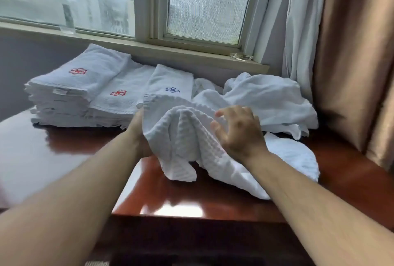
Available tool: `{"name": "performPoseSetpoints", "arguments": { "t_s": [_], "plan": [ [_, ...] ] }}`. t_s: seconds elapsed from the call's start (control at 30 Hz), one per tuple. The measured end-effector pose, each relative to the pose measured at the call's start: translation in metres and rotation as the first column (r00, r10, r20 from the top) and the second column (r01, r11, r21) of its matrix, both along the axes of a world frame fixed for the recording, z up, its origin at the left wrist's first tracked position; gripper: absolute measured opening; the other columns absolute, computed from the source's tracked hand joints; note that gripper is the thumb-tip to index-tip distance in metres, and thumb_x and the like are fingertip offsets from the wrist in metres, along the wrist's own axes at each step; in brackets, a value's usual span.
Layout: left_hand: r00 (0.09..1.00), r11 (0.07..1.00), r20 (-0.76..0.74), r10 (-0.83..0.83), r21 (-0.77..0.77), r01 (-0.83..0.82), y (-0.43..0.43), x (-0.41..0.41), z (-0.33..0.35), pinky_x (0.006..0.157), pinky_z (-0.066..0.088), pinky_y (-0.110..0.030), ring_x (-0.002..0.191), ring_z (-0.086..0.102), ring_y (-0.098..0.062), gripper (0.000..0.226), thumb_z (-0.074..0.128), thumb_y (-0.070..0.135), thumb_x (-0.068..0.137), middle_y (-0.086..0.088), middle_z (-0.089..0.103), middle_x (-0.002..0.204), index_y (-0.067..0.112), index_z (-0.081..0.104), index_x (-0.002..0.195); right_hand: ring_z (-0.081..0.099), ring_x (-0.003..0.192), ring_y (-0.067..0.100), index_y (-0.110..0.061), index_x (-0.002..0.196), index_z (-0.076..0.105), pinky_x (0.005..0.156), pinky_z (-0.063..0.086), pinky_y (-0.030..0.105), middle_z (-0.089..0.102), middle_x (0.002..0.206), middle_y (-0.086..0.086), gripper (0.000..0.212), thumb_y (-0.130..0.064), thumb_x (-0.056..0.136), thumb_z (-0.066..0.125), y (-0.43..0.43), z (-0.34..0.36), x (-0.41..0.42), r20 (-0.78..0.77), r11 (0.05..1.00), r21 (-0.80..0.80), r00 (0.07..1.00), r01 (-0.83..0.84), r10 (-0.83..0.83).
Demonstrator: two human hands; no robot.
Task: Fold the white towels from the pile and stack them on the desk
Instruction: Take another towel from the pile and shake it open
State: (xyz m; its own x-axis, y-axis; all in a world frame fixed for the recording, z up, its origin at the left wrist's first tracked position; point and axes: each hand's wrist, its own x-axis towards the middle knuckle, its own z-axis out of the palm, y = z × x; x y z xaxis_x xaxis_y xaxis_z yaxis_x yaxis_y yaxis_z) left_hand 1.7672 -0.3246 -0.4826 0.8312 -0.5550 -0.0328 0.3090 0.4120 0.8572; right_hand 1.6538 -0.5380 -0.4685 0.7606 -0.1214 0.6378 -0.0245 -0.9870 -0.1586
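- A glossy red-brown table [64, 150] stood under a window.
- The left hand [139, 135] gripped a bunched towel [181, 137] at mid-table; the right hand [236, 131] hovered, fingers [219, 114] spread, grasping nothing.
- Best to find two corners and shake it flat first.
- Behind lay the pile [266, 99] and folded stacks [70, 95].

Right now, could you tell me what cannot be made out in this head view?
- Left hand: its fingers are hidden behind the waffle towel.
- Unfolded pile: the towel count is hidden by overlapping folds.
- Desk: its left side is washed out by glare.
- Clear object on the sill: too small to identify.
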Motion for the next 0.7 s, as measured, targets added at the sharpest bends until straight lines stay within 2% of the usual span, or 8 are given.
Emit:
{"name": "performPoseSetpoints", "arguments": {
  "t_s": [0.07, 0.13, 0.27, 0.4, 0.53, 0.6, 0.67, 0.7],
  "plan": [
    [0.988, 0.987, -0.141, -0.056, -0.156, 0.033, 0.005, -0.001, -0.014, 0.091, 0.056, -0.045, 0.117, 0.066, -0.034, 0.063, 0.039, 0.059, 0.098, -0.018, 0.067, 0.128, 0.013, 0.069, 0.130, 0.054, 0.120, 0.018, -0.032, 0.119, 0.064, 0.099, 0.042, 0.042, 0.064, 0.124, -0.009, 0.056, -0.073, 0.088, 0.044, 0.008, -0.013, 0.002, -0.380, 0.964, 0.178, 0.889, -0.199, 0.254],
    [0.976, 0.984, -0.188, -0.112, -0.157, 0.083, 0.016, -0.005, -0.034, 0.096, 0.053, -0.050, 0.126, 0.059, -0.039, 0.087, 0.035, 0.078, 0.091, -0.022, 0.059, 0.138, 0.012, 0.056, 0.142, 0.048, 0.127, 0.012, -0.037, 0.127, 0.058, 0.103, 0.041, 0.041, 0.058, 0.135, -0.014, 0.064, -0.080, 0.081, 0.049, 0.014, -0.038, 0.007, -0.525, 0.957, 0.190, 0.801, -0.220, 0.288],
    [0.992, 0.973, -0.016, -0.128, 0.192, 0.128, 0.024, -0.014, -0.056, 0.103, 0.049, -0.047, 0.119, 0.065, -0.033, 0.057, 0.066, 0.047, 0.090, -0.018, 0.067, 0.128, 0.007, 0.065, 0.130, 0.057, 0.119, 0.021, -0.030, 0.115, 0.062, 0.095, 0.046, 0.041, 0.066, 0.123, -0.008, 0.034, -0.055, 0.095, 0.053, 0.009, -0.057, 0.030, -0.438, 0.983, 0.129, 0.883, -0.127, 0.171],
    [0.998, 0.951, -0.003, 0.071, 0.301, -0.066, 0.022, -0.018, -0.048, 0.076, 0.061, -0.039, 0.094, 0.073, -0.034, 0.022, 0.054, -0.002, 0.094, -0.021, 0.073, 0.108, -0.007, 0.068, 0.111, 0.064, 0.104, 0.025, -0.024, 0.104, 0.065, 0.088, 0.048, 0.039, 0.072, 0.108, 0.000, 0.021, -0.041, 0.101, 0.054, 0.008, -0.049, 0.038, -0.408, 0.962, 0.246, 0.888, -0.116, 0.211],
    [0.969, 0.881, 0.148, 0.197, 0.407, -0.241, 0.044, -0.004, -0.016, 0.060, 0.048, -0.015, 0.077, 0.062, -0.012, 0.017, 0.057, 0.006, 0.099, 0.000, 0.070, 0.087, -0.003, 0.071, 0.095, 0.063, 0.080, -0.001, -0.020, 0.092, 0.068, 0.077, 0.047, 0.017, 0.069, 0.086, -0.015, 0.014, -0.028, 0.100, 0.061, -0.002, -0.019, 0.037, -0.399, 0.869, 0.431, 0.812, -0.244, 0.426],
    [0.969, 0.915, 0.128, 0.213, 0.320, -0.244, 0.051, -0.004, -0.004, 0.071, 0.045, -0.002, 0.078, 0.064, 0.008, 0.021, 0.050, 0.012, 0.104, 0.014, 0.071, 0.092, 0.007, 0.065, 0.116, 0.053, 0.061, -0.002, -0.010, 0.083, 0.065, 0.062, 0.042, 0.011, 0.062, 0.072, -0.012, 0.035, -0.040, 0.100, 0.060, -0.003, -0.006, 0.037, -0.323, 0.816, 0.518, 0.824, -0.258, 0.465],
    [0.989, 0.967, 0.071, 0.130, 0.212, -0.142, 0.054, -0.003, -0.005, 0.100, 0.042, -0.010, 0.099, 0.061, 0.012, 0.027, 0.047, 0.024, 0.105, 0.023, 0.069, 0.106, 0.018, 0.060, 0.128, 0.055, 0.063, 0.001, -0.014, 0.079, 0.062, 0.061, 0.041, 0.015, 0.063, 0.072, -0.010, 0.044, -0.051, 0.100, 0.054, 0.004, -0.004, 0.041, -0.329, 0.865, 0.437, 0.851, -0.247, 0.410],
    [0.998, 0.982, 0.002, 0.063, 0.178, -0.063, 0.057, -0.001, -0.007, 0.097, 0.052, -0.025, 0.101, 0.067, -0.004, 0.030, 0.048, 0.027, 0.102, 0.010, 0.072, 0.109, 0.014, 0.062, 0.125, 0.058, 0.069, 0.003, -0.019, 0.079, 0.061, 0.066, 0.043, 0.019, 0.065, 0.076, -0.010, 0.042, -0.055, 0.099, 0.051, 0.008, -0.007, 0.043, -0.384, 0.900, 0.370, 0.845, -0.228, 0.372]
  ]
}}
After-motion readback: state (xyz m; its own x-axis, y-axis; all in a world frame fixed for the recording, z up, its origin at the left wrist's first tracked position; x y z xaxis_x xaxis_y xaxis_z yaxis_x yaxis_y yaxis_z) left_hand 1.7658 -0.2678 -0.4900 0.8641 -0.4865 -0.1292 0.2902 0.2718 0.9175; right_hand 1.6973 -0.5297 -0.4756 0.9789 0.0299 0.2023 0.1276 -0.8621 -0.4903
